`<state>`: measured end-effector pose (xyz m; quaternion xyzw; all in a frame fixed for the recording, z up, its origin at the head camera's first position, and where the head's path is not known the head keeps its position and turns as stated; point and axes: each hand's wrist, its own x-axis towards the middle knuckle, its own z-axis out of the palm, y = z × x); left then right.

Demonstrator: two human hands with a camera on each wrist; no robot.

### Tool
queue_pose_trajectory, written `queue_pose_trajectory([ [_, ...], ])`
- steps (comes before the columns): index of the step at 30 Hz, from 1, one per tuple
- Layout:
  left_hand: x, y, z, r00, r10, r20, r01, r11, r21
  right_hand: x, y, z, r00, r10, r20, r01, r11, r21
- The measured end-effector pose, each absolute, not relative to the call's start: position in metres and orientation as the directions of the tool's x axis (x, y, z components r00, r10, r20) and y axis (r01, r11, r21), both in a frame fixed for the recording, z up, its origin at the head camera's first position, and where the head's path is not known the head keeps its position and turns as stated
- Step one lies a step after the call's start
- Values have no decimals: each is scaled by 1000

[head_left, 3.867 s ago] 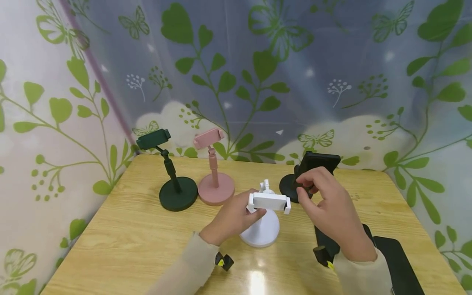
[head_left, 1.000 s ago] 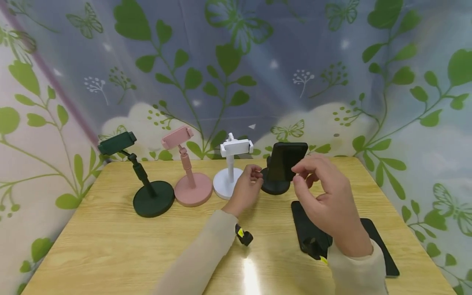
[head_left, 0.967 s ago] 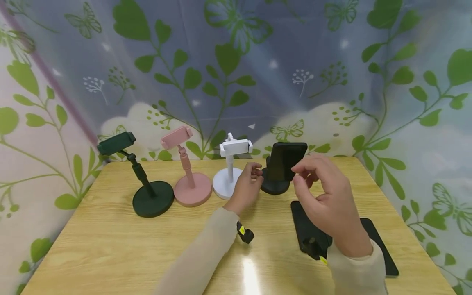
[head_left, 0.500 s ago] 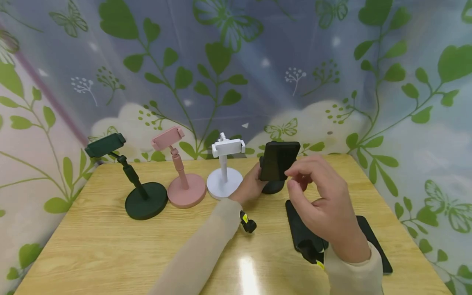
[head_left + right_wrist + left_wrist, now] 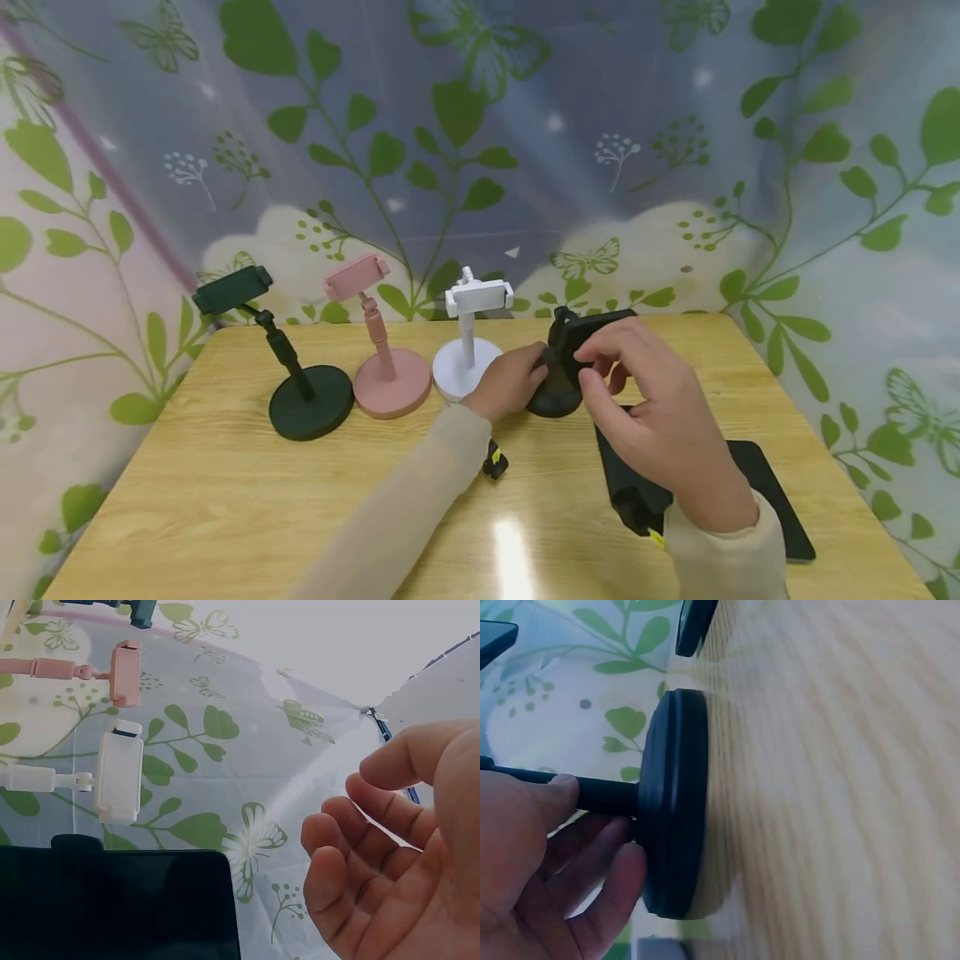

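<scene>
My left hand (image 5: 510,382) grips the post of a black phone stand (image 5: 553,402), thumb and fingers round it just above the round base (image 5: 675,802) in the left wrist view. Clamped on that stand is a black phone (image 5: 600,323), turned at an angle and partly covered by my right hand (image 5: 651,400). That right hand hovers in front of the phone with fingers loosely bent, holding nothing. In the right wrist view the phone (image 5: 112,907) fills the lower left, apart from the fingertips. A white phone stand (image 5: 467,358) stands just left of my left hand.
Left of the white stand are a pink phone stand (image 5: 392,383) and a dark green one (image 5: 311,402), in a row on the wooden table (image 5: 225,500). Two dark flat slabs, a nearer one (image 5: 630,475) and another (image 5: 772,500), lie at the right. A leaf-patterned curtain (image 5: 480,167) hangs behind.
My left hand has left the white stand, now back in the row, and taken hold of the black stand. That stand has turned and come slightly nearer. The right hand stays about in place.
</scene>
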<state>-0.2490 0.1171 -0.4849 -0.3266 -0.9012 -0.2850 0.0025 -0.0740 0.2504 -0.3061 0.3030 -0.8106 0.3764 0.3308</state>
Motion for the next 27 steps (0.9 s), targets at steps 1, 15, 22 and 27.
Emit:
queue_pose_trajectory([
  [1, -246, 114, -483, -778, 600, 187, 602, 625, 498, -74, 250, -307, -600, -240, 763, -737, 537, -410],
  [15, -215, 85, -482, -766, 613, 192, 609, 599, 520, -69, 239, -298, -593, -261, 762, -749, 527, -402],
  [22, -200, 67, -480, -740, 622, 257, 661, 602, 448, -68, 233, -297, -557, -210, 803, -762, 514, -394],
  [27, -199, 54, -480, -729, 624, 280, 680, 618, 394, -76, 239, -307, -560, -172, 811, -736, 553, -391],
])
